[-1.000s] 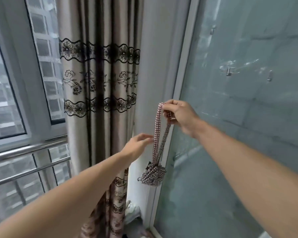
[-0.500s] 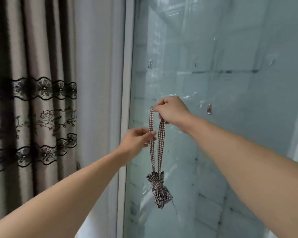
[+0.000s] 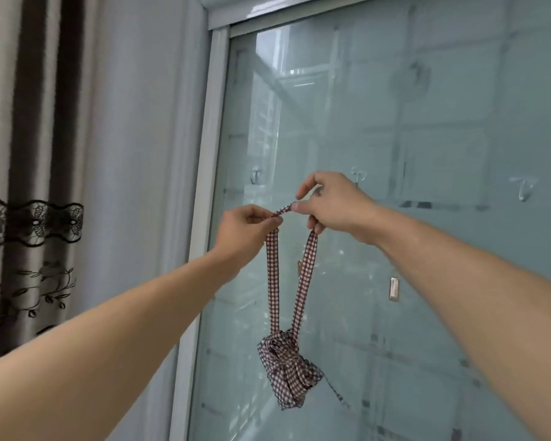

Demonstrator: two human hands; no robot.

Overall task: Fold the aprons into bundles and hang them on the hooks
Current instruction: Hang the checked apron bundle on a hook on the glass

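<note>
Apron bundle (image 3: 288, 370): a red-and-white gingham apron, rolled and knotted into a compact bundle, is seen hanging free in the air in front of the frosted glass panel, well below both hands.
Strap loop (image 3: 304, 275): two gingham strap lengths rise from the bundle's knot and spread apart toward the top; the short top span is stretched nearly level between the two hands.
Left hand (image 3: 247, 230): the left end of the top span is pinched between thumb and forefinger, the fingers (image 3: 275, 220) being curled round the strap; the left strap length drops directly beneath them.
Right hand (image 3: 334, 206): the right end of the span is pinched at the fingertips, and the right strap length passes under the lower curled fingers before falling to the bundle.
Hooks: three clear adhesive hooks are fixed in a row on the glass at about hand height, the left hook (image 3: 255, 177) just above and between the hands, the middle hook (image 3: 358, 178) partly hidden behind the right hand, the right hook (image 3: 524, 187) well apart to the right. The strap touches none of them.
Glass panel (image 3: 442, 128): frosted, with a pale tile pattern and a white frame (image 3: 209, 154) on its left edge.
Small metal fitting (image 3: 393, 289): mounted on the glass, below the right wrist.
Curtain (image 3: 29, 186): striped, with a black lace floral band, hung at the far left.
</note>
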